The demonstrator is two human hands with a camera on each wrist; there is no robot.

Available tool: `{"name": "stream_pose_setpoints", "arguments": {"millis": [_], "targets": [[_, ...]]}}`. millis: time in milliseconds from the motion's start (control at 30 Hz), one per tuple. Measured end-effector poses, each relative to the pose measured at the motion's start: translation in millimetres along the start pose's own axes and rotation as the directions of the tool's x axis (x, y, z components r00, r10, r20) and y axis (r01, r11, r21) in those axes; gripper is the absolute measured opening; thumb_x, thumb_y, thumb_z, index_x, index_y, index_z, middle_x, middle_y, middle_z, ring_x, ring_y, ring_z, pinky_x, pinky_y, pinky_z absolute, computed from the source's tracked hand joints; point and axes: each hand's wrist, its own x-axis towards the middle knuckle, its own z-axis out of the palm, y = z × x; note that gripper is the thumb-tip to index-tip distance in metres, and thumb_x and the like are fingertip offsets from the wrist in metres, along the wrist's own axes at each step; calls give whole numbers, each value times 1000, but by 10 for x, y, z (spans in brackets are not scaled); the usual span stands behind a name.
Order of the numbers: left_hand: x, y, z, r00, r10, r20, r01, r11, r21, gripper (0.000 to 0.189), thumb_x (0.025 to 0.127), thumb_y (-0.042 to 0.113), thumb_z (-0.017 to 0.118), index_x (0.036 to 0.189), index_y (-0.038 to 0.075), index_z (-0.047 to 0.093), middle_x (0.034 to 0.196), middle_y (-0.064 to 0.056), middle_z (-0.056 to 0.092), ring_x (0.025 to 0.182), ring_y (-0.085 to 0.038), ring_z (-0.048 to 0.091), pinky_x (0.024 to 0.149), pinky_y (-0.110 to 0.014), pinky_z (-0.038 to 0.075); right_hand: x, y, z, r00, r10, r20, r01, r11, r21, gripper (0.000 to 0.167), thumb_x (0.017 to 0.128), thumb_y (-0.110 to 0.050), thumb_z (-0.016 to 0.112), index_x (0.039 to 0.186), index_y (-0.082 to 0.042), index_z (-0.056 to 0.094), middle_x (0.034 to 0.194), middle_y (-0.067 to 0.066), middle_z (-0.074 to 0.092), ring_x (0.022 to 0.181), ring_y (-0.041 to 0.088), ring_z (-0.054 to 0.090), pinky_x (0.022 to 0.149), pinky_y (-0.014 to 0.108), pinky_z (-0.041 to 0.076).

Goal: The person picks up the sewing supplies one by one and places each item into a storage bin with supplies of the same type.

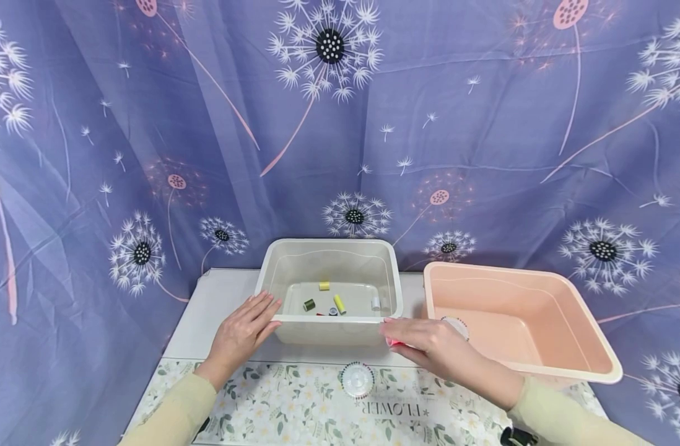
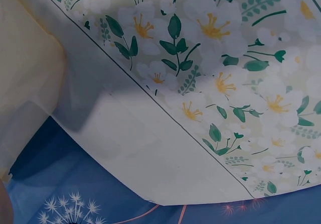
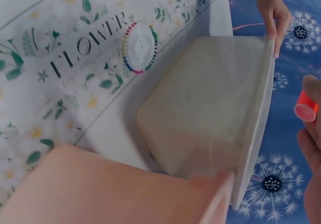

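"What are the fingers doing?"

"We see the right hand [image 1: 431, 342] pinching a hollow, neon pinkish-red spool [image 3: 305, 107] between thumb and fingers, beside the right front corner of a pale grey, rectangular plastic bin [image 1: 330, 318]. The left hand [image 1: 241, 330] rests on that bin's left front corner, fingers extended."

"What might go wrong?"

"We judge the smooth, round spool could slip and roll if the pinch loosens, or knock the rim if carried too low. Leaning on the corner could tip the bin and set its contents rolling."

"And the textures around them?"

"Inside the bin we find little cylinders: two yellow spools [image 1: 339, 304], a dark green spool [image 1: 309, 305], a whitish spool [image 1: 376, 303]; others are unclear. In front, a flat round pin wheel [image 1: 357, 380] edged with coloured beads lies on the white, flower-printed desk [image 1: 284, 402]. To the right stands a peach rectangular plastic bin [image 1: 498, 268]; behind hangs creased violet-blue dandelion-print cloth [image 1: 318, 192]."
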Motion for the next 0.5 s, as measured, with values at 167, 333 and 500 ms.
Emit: {"name": "stream_pose_setpoints", "arguments": {"millis": [167,333,500], "targets": [[-2,-6,3,1000,-1,-1,1,1000,9,68,115,54,32,130,4,77,126,-19,76,120,-37,73,103,-56,60,84,56,-28,1000,0,23,1,1000,-13,34,92,-17,82,125,-6,79,124,8,78,109,23,78,94,34,65],[-1,-9,7,1000,1,-8,-1,1000,17,68,115,54,33,130,5,77,126,-18,76,119,-36,73,101,-57,60,150,128,-45,997,10,70,-9,1000,-15,40,86,-13,86,125,-5,79,126,8,78,111,22,78,94,36,65],[-2,-9,11,1000,10,-20,-9,1000,20,66,115,53,34,131,5,77,126,-18,77,119,-36,73,117,-46,52,220,182,-69,996,6,93,-4,1000,-22,37,92,-16,83,127,-5,78,127,11,77,111,26,78,94,41,66]]}}
